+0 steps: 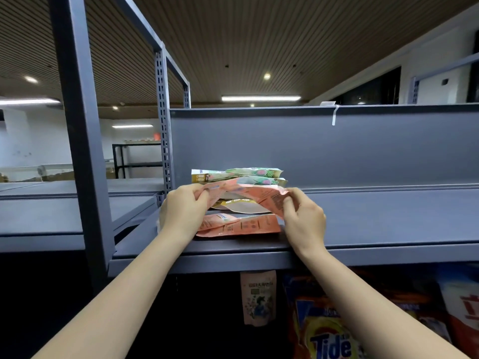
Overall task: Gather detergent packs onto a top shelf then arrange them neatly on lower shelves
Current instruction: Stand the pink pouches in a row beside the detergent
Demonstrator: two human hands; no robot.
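Note:
A small pile of flat detergent packs lies on the grey top shelf. My left hand and my right hand each pinch an end of an orange-pink pack, lifted and bowed above the pile. Under it lies a gold and white pack, and a second orange-pink pack rests flat at the front. Behind them two green and white packs are stacked one on the other. Both forearms reach up from below the shelf edge.
A grey back panel closes the shelf behind the pile. Grey uprights stand at the left, with another grey shelf beyond them. On the lower shelf stand a pale pouch and orange Tide bags.

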